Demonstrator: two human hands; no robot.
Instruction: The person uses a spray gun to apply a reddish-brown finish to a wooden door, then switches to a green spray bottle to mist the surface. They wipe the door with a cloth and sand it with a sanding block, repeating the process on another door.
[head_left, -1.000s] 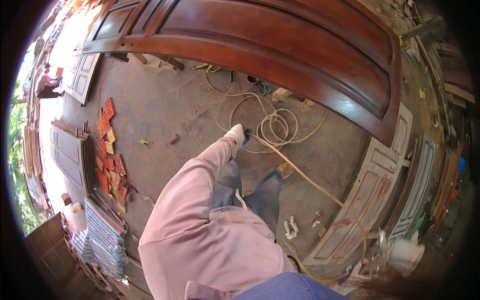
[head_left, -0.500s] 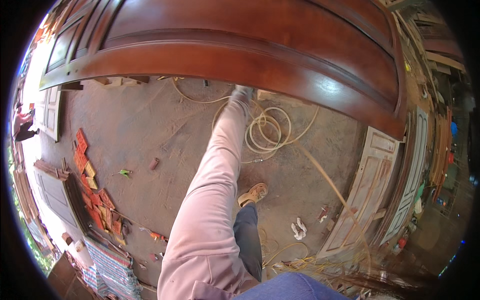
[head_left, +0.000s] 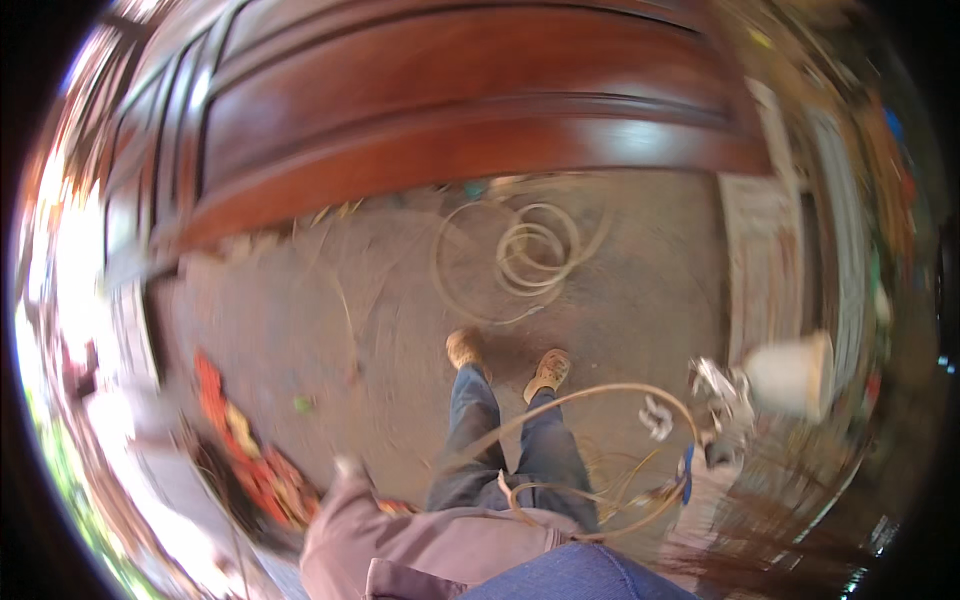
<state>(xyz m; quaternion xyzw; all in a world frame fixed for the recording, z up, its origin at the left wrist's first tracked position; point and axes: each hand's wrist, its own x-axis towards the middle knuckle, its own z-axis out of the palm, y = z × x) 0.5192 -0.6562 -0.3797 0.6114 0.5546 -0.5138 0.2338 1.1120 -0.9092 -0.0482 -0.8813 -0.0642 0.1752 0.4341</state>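
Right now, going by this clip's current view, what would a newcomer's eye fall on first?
The big, glossy red-brown door panel stretching across the top of the view would likely catch it first. Next come the pale hose loops on the floor just below it, around the middle. At the right, a whitish container stands out beside the blurred right hand.

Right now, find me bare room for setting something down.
Bare brown floor lies between the pale coiled hose and whitish panelled door, right; more lies left of that coil. Crowded: left, among flat red-and-gold pieces; lower right, around the looping tan hose.
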